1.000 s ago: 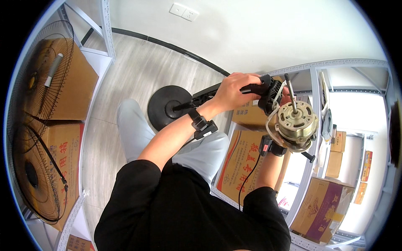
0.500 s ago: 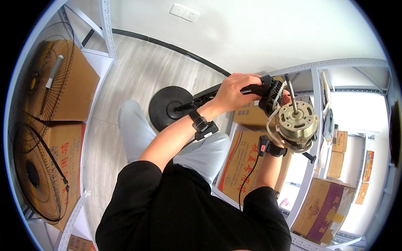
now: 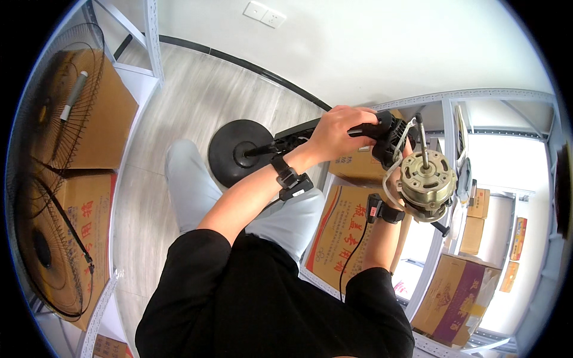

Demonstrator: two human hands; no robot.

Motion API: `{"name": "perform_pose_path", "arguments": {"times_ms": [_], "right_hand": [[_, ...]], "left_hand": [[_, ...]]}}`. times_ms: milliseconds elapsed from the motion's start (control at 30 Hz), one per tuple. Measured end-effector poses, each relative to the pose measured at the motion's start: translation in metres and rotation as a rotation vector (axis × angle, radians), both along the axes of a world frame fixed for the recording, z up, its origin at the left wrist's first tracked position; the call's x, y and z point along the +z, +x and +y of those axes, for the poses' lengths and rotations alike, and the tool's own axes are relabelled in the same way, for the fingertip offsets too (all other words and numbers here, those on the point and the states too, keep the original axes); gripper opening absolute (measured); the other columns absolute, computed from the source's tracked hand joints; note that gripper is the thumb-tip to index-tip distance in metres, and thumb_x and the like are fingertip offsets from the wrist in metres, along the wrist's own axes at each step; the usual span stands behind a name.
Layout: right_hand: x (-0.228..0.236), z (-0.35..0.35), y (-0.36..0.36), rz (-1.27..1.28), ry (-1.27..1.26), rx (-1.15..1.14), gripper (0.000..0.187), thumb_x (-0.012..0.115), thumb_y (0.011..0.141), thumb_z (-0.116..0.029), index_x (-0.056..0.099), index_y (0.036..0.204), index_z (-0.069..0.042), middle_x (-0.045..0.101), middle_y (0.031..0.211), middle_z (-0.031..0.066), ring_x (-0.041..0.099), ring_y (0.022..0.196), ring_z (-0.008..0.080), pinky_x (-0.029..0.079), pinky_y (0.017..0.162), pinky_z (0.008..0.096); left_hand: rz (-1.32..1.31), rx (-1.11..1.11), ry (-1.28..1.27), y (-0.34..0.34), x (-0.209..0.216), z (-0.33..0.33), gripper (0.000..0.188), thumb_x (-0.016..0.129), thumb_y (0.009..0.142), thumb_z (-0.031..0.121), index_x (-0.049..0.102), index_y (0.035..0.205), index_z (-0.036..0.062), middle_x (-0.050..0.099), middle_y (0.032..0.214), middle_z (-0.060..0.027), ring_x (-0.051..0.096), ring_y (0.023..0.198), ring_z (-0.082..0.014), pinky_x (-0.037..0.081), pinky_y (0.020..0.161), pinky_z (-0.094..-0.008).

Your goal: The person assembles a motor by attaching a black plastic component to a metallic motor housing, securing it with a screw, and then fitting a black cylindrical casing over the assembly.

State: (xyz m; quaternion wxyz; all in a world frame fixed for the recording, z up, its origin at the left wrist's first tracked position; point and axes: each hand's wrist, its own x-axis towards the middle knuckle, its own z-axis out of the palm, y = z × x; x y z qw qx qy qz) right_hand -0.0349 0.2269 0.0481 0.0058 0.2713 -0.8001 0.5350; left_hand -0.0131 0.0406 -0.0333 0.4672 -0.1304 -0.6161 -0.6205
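Observation:
A fan motor (image 3: 425, 179) with a bare metal shaft hangs at the right, joined to a black plastic bracket (image 3: 391, 140) by pale wires. My left hand (image 3: 340, 134) is closed round the black handle-like end of that bracket. Beyond the motor, my right hand (image 3: 408, 147) shows only as a sliver of skin; its fingers are hidden behind motor and bracket. From the bracket a black pole (image 3: 298, 134) runs back down past my left wrist to a round black base (image 3: 230, 170) on the floor.
Shelving with cardboard boxes (image 3: 340, 232) stands right of my legs; another box (image 3: 456, 298) is lower right. On the left shelf, wire fan guards (image 3: 71, 119) lean against boxes, with a grey-white marker-like stick (image 3: 74, 95) among them. A wall (image 3: 370, 48) with sockets rises ahead.
The motor and bracket have shifted slightly to the right in view, along with my left hand. Both hands keep about the same pose.

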Motion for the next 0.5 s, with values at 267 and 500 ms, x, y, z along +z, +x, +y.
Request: {"name": "perform_pose_path", "arguments": {"times_ms": [267,500], "right_hand": [[0.011,-0.038,0.015,-0.007,-0.172,0.006,0.062,0.062,0.091,-0.045,0.05,0.128,0.003,0.058,0.123,0.0106,0.056,0.111,0.0194,0.044,0.098,0.0314],[-0.016,0.034,-0.016,0.064,0.196,0.015,0.046,0.065,0.089,-0.029,0.053,0.125,-0.003,0.059,0.116,0.011,0.057,0.104,0.02,0.046,0.091,0.0309]], "left_hand": [[0.004,-0.018,0.009,-0.001,-0.008,-0.001,0.04,0.082,0.068,0.015,0.063,0.103,0.0126,0.069,0.113,-0.0049,0.067,0.095,-0.0248,0.049,0.087,-0.0378],[0.021,-0.008,0.031,-0.003,-0.006,-0.002,0.041,0.083,0.068,0.017,0.063,0.104,0.014,0.068,0.113,-0.0047,0.067,0.096,-0.0233,0.049,0.088,-0.0378]]}}
